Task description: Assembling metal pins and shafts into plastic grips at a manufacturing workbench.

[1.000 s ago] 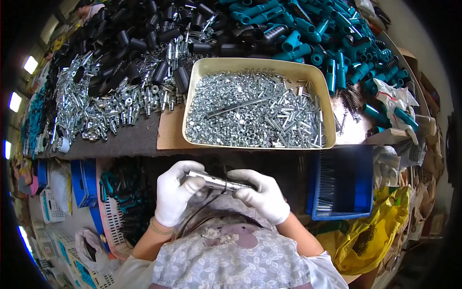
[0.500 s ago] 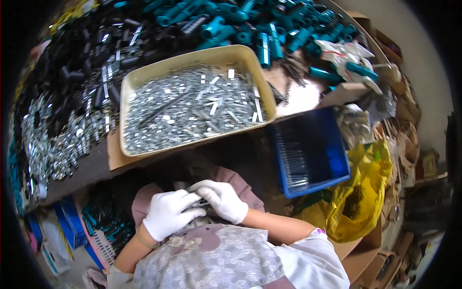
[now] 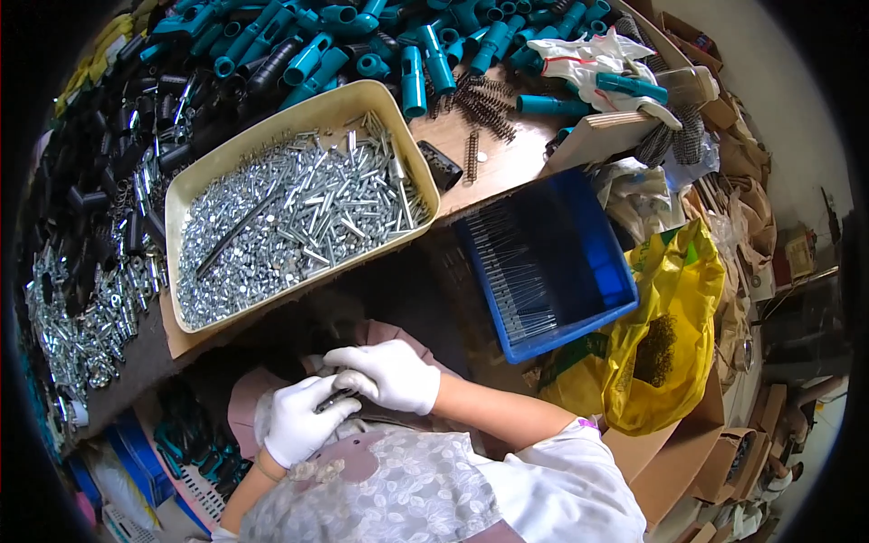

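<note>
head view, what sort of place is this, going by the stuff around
Probably a small assembly workshop: a cream tray full of small metal parts, heaped teal tubular pieces, and a blue bin holding thin metal rods.

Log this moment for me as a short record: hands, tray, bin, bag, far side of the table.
Left hand: white-gloved, fingers curled, close by the right hand
Right hand: white-gloved, bent in toward the left hand
Between hands: mostly covered, cannot tell
Tray: cream, on the table, holding small metal parts and a long dark strip
Bin: blue, row of thin metal rods along its left side
Bag: yellow, right of the bin
Beyond tray: teal tubes, dark springs
</note>
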{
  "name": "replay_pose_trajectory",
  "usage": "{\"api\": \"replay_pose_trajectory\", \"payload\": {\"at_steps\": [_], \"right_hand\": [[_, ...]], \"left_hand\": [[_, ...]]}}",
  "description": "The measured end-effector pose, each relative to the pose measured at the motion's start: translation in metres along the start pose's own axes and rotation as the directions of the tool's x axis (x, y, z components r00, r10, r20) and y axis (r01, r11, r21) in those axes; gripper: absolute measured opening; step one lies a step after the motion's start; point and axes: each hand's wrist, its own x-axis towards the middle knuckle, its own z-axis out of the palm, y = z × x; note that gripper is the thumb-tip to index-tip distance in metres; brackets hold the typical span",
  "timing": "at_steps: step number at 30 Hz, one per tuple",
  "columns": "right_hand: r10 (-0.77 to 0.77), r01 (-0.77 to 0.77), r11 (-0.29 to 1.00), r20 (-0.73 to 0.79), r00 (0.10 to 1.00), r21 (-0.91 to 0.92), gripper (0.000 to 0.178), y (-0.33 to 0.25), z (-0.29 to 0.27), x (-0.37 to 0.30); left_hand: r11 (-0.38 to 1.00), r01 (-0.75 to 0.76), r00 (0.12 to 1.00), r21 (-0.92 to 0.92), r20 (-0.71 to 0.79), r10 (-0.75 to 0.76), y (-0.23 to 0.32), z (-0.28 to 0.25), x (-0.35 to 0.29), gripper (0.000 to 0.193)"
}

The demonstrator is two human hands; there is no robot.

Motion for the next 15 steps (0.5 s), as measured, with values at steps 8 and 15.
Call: {"api": "replay_pose_trajectory", "payload": {"at_steps": [8,15], "right_hand": [[0.169,-0.332,0.921,-0.563,0.809,-0.202,0.018,0.105,-0.14,-0.018],[0.181,-0.529,0.608,-0.544,0.819,-0.592,0.019,0.261,-0.167,-0.042]], "left_hand": [[0.942,0.219,0.954,-0.254,-0.148,-0.262,-0.009,0.014,-0.005,0.031],[0.923,0.25,0.946,-0.291,-0.128,-0.297,-0.022,0.026,-0.007,0.032]]}}
